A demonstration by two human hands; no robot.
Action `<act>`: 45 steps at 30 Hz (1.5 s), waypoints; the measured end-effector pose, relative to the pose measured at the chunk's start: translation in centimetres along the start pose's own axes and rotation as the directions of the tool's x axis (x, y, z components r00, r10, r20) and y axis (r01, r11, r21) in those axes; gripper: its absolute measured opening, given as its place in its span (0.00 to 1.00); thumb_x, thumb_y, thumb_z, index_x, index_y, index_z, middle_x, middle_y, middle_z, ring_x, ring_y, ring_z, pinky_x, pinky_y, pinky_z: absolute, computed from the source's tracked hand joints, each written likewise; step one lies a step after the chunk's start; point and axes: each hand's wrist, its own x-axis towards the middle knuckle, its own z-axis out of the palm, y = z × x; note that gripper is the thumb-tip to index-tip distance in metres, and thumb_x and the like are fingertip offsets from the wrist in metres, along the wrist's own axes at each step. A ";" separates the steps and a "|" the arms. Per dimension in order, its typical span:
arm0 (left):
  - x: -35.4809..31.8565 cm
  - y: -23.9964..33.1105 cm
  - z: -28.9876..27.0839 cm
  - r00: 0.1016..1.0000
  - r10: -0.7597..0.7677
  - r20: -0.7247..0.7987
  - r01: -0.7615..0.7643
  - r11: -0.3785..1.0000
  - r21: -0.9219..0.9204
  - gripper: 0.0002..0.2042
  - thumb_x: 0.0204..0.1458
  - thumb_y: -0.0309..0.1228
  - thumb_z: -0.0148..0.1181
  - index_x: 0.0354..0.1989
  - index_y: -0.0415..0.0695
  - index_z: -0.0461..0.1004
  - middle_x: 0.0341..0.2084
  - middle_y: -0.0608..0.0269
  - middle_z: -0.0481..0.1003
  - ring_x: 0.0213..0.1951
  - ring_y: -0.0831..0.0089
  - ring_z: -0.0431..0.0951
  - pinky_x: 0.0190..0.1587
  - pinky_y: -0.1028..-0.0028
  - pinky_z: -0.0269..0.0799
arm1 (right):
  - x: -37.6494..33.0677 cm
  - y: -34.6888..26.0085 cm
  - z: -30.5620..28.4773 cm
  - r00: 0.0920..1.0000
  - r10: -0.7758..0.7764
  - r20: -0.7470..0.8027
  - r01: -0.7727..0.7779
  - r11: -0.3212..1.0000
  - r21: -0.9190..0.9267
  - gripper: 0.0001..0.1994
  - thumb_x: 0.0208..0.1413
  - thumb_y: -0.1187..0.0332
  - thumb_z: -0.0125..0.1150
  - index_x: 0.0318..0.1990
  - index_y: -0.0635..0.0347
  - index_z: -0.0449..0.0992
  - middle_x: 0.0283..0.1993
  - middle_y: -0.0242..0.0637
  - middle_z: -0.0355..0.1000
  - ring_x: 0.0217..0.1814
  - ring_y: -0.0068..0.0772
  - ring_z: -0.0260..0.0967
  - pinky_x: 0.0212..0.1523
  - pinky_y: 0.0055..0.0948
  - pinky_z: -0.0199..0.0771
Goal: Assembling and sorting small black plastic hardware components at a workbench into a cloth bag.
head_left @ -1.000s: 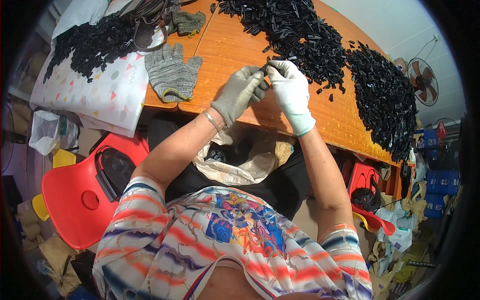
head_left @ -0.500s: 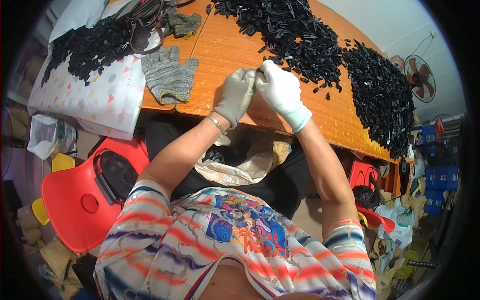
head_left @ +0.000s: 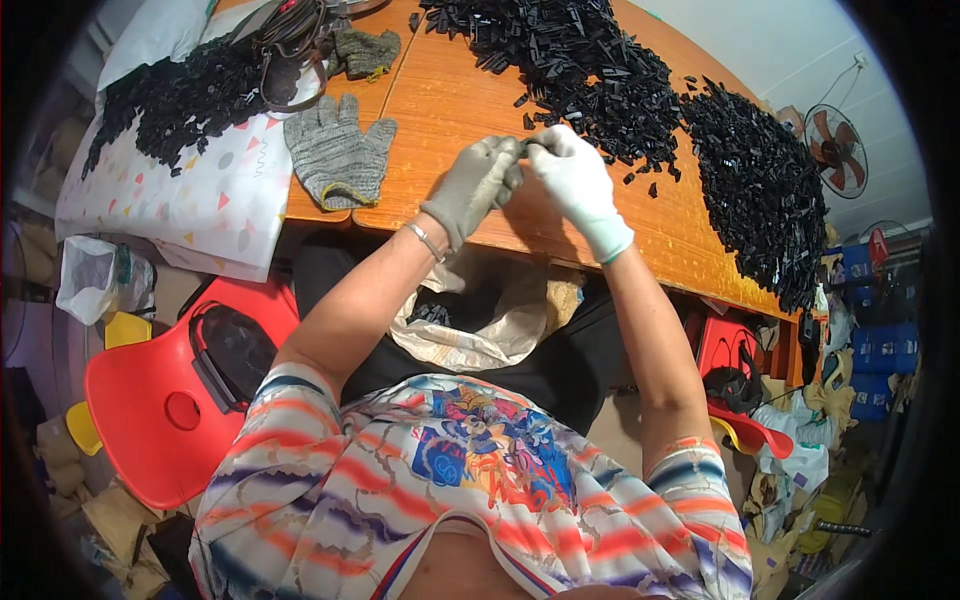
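My left hand [head_left: 474,188], in a grey-coated glove, and my right hand [head_left: 578,188], in a white glove, meet above the front part of the wooden table. Both have their fingers pinched at a small black plastic piece [head_left: 525,148], mostly covered by the fingertips. Beyond them spreads a heap of similar black plastic pieces [head_left: 570,70], with a few loose ones nearest my right hand. Below my hands, an open whitish sack [head_left: 475,352] rests between my legs with black pieces inside.
Another black heap [head_left: 755,185] covers the table's right side. On the left, more pieces [head_left: 190,105] lie on a patterned white sheet [head_left: 190,215], beside a grey knitted glove [head_left: 342,155]. A red chair [head_left: 150,400] stands at left, a fan [head_left: 836,150] at far right.
My hands have moved slightly apart, the right one a little to the right. A bit of the black piece now shows between the fingertips.
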 end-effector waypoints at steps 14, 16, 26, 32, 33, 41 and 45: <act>-2.4 -0.8 0.9 0.995 -0.028 0.092 0.047 0.976 -0.212 0.12 0.63 0.33 0.47 0.50 0.41 0.66 0.24 0.71 0.70 0.17 0.91 0.56 0.17 0.90 0.50 | -3.5 0.2 -1.4 0.957 0.050 0.287 -0.251 0.642 0.725 0.09 0.56 0.63 0.59 0.36 0.60 0.75 0.30 0.29 0.71 0.29 0.17 0.66 0.29 0.18 0.62; -2.9 -1.1 0.2 0.989 -0.042 0.139 0.073 0.972 -0.223 0.13 0.64 0.35 0.46 0.51 0.42 0.66 0.26 0.70 0.71 0.17 0.91 0.54 0.17 0.90 0.49 | -3.1 1.6 -0.4 0.949 0.030 0.315 -0.248 0.689 0.681 0.10 0.57 0.62 0.59 0.33 0.60 0.74 0.27 0.28 0.70 0.27 0.16 0.63 0.28 0.18 0.61; -11.6 -3.5 -2.6 0.994 -0.059 0.096 0.015 0.912 0.409 0.18 0.58 0.29 0.49 0.58 0.41 0.64 0.31 0.59 0.76 0.29 0.74 0.74 0.33 0.75 0.72 | -1.7 1.0 0.3 0.844 -0.417 0.338 0.387 0.909 0.156 0.11 0.55 0.62 0.60 0.27 0.60 0.75 0.20 0.31 0.70 0.23 0.22 0.68 0.22 0.26 0.66; -11.3 0.2 -3.2 0.949 0.093 0.302 -0.313 0.160 0.936 0.18 0.54 0.35 0.57 0.54 0.49 0.70 0.37 0.57 0.76 0.39 0.58 0.77 0.40 0.62 0.73 | 5.2 3.3 2.8 0.975 -0.219 -0.026 0.177 0.847 -0.502 0.13 0.53 0.58 0.60 0.37 0.59 0.78 0.38 0.45 0.76 0.38 0.47 0.74 0.38 0.39 0.73; -9.9 1.3 -2.7 0.945 0.133 0.297 -0.314 0.137 0.939 0.17 0.55 0.36 0.56 0.53 0.50 0.70 0.35 0.57 0.76 0.37 0.57 0.77 0.38 0.61 0.73 | 5.9 3.7 3.2 0.975 -0.221 -0.032 0.175 0.846 -0.503 0.13 0.53 0.58 0.60 0.37 0.59 0.78 0.38 0.45 0.76 0.38 0.47 0.74 0.38 0.39 0.73; 11.5 4.4 -2.3 0.868 0.388 0.310 -0.267 -0.161 0.950 0.18 0.54 0.35 0.53 0.54 0.48 0.69 0.48 0.57 0.72 0.50 0.59 0.72 0.51 0.61 0.70 | 6.9 3.4 3.5 0.982 -0.175 -0.076 0.113 0.854 -0.508 0.08 0.51 0.66 0.55 0.34 0.58 0.76 0.39 0.51 0.72 0.40 0.54 0.72 0.41 0.44 0.72; 16.6 4.6 0.3 0.790 0.352 0.502 -0.375 -0.371 0.850 0.21 0.54 0.36 0.54 0.58 0.55 0.67 0.57 0.62 0.66 0.58 0.60 0.66 0.55 0.60 0.68 | 7.3 4.4 3.5 0.955 -0.255 -0.153 0.128 0.816 -0.563 0.07 0.51 0.66 0.55 0.33 0.58 0.76 0.40 0.52 0.70 0.41 0.52 0.72 0.41 0.44 0.73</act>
